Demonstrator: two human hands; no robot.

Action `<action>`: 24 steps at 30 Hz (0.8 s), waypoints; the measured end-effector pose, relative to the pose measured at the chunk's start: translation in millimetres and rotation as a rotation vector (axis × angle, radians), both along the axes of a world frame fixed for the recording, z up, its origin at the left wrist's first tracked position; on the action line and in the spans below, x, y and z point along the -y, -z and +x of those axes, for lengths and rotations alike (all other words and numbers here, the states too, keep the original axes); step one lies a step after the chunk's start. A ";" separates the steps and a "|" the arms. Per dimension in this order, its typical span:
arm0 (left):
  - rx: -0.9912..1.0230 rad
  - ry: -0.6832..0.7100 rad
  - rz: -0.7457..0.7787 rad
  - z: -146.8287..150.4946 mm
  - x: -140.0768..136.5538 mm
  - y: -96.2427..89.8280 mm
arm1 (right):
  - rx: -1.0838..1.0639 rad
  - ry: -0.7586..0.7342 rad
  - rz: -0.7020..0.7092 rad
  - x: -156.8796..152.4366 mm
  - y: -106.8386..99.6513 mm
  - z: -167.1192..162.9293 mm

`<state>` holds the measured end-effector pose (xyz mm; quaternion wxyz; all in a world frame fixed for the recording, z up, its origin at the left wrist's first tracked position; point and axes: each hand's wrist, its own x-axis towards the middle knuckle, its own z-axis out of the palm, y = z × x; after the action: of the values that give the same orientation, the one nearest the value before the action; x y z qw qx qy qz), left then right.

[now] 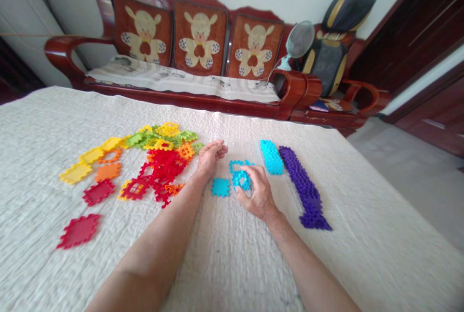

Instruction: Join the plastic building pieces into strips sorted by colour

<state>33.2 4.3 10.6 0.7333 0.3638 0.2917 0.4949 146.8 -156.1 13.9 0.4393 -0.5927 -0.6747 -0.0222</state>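
My right hand (258,191) has thumb and fingers around a light-blue interlocking plastic tile (239,179) with an opening in its middle. Just behind it lies another light-blue frame-shaped tile (235,164), partly covered by my fingers. A solid light-blue square tile (220,187) rests flat to the left of my right hand. My left hand (211,158) hovers over the cloth beside the green and orange pieces, fingers loosely curved and pointing right, with nothing visible in it. Nearest to it is an orange window-shaped tile (186,150).
Red tiles (166,169) lie piled left of my left forearm, with green (155,137) and yellow tiles (92,155) behind and beside them. Stacked light-blue tiles (271,157) and a long purple row (300,184) lie to the right. A wooden sofa (192,93) stands beyond the cloth-covered table (362,234).
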 end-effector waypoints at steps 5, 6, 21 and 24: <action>0.017 0.003 0.009 -0.6 0.3 0.8 | 0.057 0.045 -0.007 -0.8 4.7 0.7; 0.016 0.006 0.011 -0.8 0.3 0.9 | 0.084 0.055 -0.010 -0.8 5.9 1.0; 0.021 0.009 -0.004 -0.7 -0.3 -0.9 | 0.258 -0.026 -0.212 4.0 -6.2 -1.8; 0.015 0.003 -0.002 -0.2 -0.6 -0.4 | 0.258 -0.032 -0.220 3.3 -5.1 -2.1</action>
<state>33.0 4.8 11.1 0.7367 0.3598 0.2859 0.4961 144.7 -159.4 19.0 0.2817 -0.6185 -0.7333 -0.0168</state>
